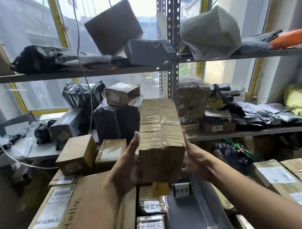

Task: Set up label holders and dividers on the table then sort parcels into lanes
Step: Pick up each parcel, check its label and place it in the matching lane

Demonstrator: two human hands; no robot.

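- Two bare forearms reach up from the bottom edge. The left hand and right hand clasp a taped brown cardboard parcel by its long sides. The left thumb lies straight up one flank, and any fingers beneath are hidden.
- Held end-on and clear of the surface, the parcel hangs just above a small clear label holder with a white printed card.
- Sorting looks to be the step in hand: holders and a grey metal divider strip already stand on the dark table.
- The next move likely calls for lowering the parcel into the bare dark lane left of the strip. It would need to stay square so it does not topple the holder.
- Room is narrow: a large flat brown carton printed "Hello" borders the left, and long labelled brown cartons border the right.
- Behind, a perforated grey steel rack crammed with parcels blocks any forward push.
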